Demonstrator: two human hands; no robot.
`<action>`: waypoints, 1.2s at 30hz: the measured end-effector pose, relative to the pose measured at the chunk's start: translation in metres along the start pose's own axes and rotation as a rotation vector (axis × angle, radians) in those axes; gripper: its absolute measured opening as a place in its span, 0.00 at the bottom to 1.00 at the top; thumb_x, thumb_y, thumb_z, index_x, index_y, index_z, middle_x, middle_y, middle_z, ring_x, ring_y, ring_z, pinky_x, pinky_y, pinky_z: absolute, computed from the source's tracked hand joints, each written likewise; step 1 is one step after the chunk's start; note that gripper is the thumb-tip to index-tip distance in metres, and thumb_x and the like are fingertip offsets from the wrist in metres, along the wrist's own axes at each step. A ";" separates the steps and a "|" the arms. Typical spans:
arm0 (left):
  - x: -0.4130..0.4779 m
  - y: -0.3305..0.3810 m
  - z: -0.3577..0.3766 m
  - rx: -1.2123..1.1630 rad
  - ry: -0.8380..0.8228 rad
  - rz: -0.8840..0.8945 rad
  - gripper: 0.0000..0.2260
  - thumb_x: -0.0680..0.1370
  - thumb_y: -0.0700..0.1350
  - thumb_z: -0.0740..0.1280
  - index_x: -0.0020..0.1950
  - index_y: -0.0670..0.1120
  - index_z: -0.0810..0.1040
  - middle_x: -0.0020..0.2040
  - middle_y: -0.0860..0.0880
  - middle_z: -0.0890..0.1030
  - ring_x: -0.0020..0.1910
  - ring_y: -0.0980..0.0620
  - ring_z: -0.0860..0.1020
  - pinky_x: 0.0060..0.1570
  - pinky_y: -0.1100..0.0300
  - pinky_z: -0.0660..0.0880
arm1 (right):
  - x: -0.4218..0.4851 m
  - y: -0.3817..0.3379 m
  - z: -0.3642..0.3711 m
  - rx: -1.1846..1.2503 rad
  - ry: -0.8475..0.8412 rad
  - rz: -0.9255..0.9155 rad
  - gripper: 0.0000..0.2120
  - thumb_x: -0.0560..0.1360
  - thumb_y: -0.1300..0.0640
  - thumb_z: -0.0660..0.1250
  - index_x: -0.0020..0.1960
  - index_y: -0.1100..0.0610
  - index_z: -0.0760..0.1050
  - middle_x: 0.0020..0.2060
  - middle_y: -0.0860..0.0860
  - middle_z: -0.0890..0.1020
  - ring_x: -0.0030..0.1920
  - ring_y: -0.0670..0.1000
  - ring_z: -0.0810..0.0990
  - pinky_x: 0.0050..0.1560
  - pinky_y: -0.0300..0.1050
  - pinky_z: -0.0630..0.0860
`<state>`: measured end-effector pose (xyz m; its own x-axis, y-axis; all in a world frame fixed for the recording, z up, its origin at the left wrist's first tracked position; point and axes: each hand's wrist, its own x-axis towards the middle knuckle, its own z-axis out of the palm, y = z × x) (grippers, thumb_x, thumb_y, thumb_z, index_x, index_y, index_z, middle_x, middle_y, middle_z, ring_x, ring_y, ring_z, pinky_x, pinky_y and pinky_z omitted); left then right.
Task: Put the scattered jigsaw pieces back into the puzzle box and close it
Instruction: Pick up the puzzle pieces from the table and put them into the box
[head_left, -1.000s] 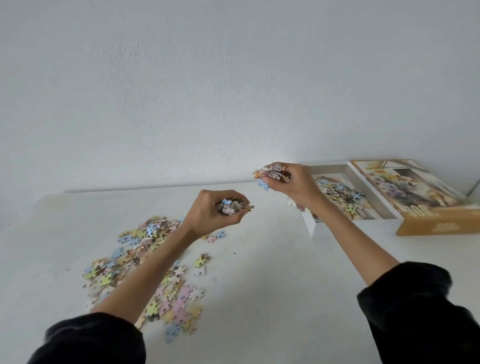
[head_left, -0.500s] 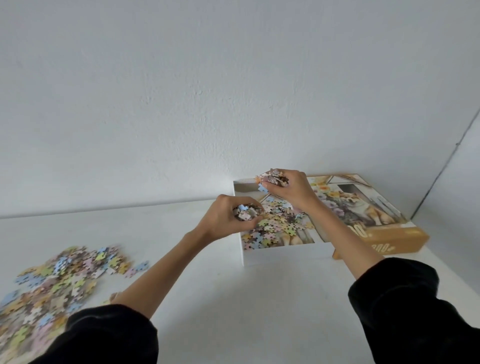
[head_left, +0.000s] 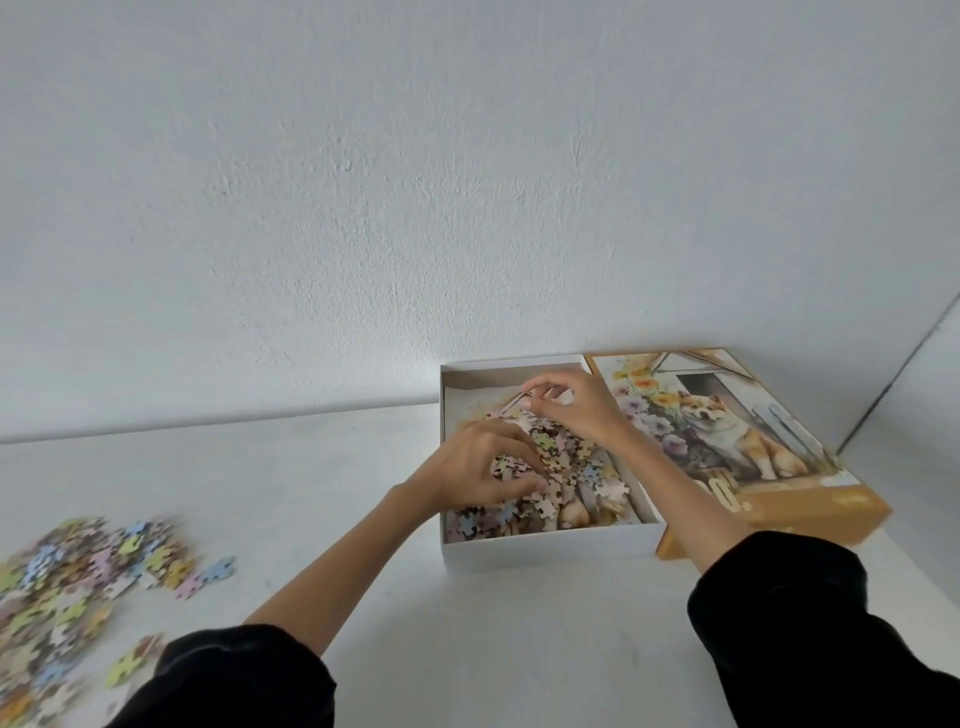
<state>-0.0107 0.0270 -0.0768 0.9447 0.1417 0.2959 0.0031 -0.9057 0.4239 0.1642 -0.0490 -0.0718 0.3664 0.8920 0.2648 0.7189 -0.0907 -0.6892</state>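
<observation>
Both hands inside the open puzzle box (head_left: 550, 553): left hand (head_left: 475, 465) loosely cupped over pieces, right hand (head_left: 569, 402) with fingers spread narrow above the heap (head_left: 558, 467), likely letting pieces fall inside the walls. Lid (head_left: 727, 441) face-up just right of box, off for filling; scattered pieces (head_left: 78, 571) well left of box, uncollected.

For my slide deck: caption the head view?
Both hands release jigsaw pieces into the open box; lid alongside.
</observation>
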 end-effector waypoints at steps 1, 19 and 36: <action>0.000 0.001 0.000 -0.016 0.015 0.002 0.14 0.73 0.58 0.65 0.46 0.49 0.84 0.48 0.51 0.83 0.48 0.57 0.79 0.52 0.55 0.75 | 0.000 0.000 0.000 0.005 -0.005 -0.002 0.07 0.70 0.45 0.69 0.47 0.43 0.79 0.41 0.43 0.81 0.46 0.46 0.79 0.47 0.44 0.75; -0.061 0.022 -0.047 -0.149 0.134 -0.012 0.10 0.76 0.51 0.65 0.48 0.48 0.82 0.47 0.52 0.83 0.47 0.58 0.78 0.50 0.59 0.75 | -0.010 -0.060 0.016 0.098 0.029 -0.093 0.07 0.73 0.55 0.68 0.50 0.54 0.80 0.46 0.52 0.83 0.47 0.49 0.79 0.47 0.26 0.69; -0.298 -0.023 -0.138 -0.019 0.186 -0.256 0.12 0.76 0.53 0.62 0.49 0.49 0.82 0.47 0.56 0.81 0.46 0.62 0.78 0.50 0.65 0.73 | -0.050 -0.230 0.189 0.239 -0.157 -0.209 0.06 0.74 0.54 0.67 0.50 0.49 0.79 0.39 0.41 0.79 0.47 0.47 0.77 0.48 0.34 0.69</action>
<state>-0.3373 0.0611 -0.0563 0.8376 0.4367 0.3281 0.2254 -0.8235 0.5206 -0.1312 0.0114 -0.0534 0.1170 0.9393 0.3226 0.6036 0.1907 -0.7742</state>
